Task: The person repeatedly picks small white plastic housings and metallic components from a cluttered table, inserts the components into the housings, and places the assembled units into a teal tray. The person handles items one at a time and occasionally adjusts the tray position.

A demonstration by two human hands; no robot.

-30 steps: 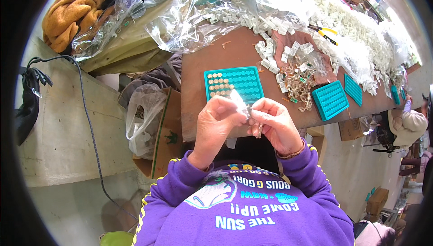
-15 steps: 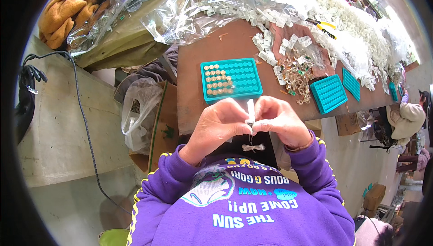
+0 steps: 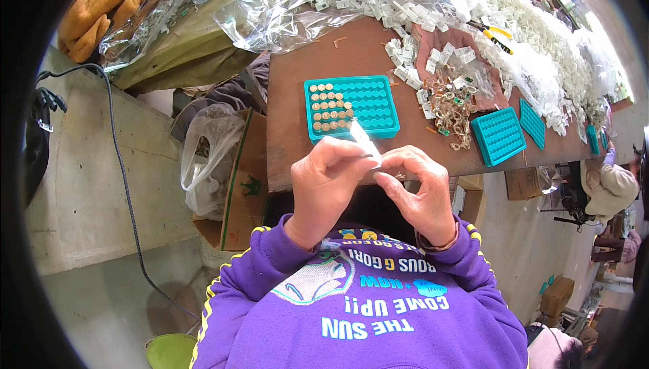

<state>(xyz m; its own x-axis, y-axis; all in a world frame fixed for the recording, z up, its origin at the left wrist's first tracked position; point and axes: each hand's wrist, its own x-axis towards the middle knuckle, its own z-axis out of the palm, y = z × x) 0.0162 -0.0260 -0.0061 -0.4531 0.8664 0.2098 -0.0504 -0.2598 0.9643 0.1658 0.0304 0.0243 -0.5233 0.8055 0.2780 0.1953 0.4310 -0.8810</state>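
Observation:
In front of my chest, my left hand [image 3: 331, 183] pinches a slim white plastic piece [image 3: 365, 140] between thumb and fingers. The piece tilts, its far end reaching over the near edge of a teal tray [image 3: 368, 106]. My right hand [image 3: 422, 193] is curled at the near end of the piece, index finger against it and thumb just below. Whatever is between these right fingertips is too small to make out. Several rows of round tan discs [image 3: 326, 115] fill the left part of the tray's pockets.
Right of the tray lies a heap of coiled wires [image 3: 456, 115]. Two more teal trays [image 3: 499, 140] [image 3: 532, 124] sit at the table's right edge. White plastic parts [image 3: 520, 44] pile up behind, with yellow-handled pliers [image 3: 497, 36]. A cardboard box [image 3: 240, 193] stands left of the table.
The white piece has gone from upright to tilted, its far end leaning left. My right thumb has moved off it. The white wire bundle hanging below my hands is no longer visible.

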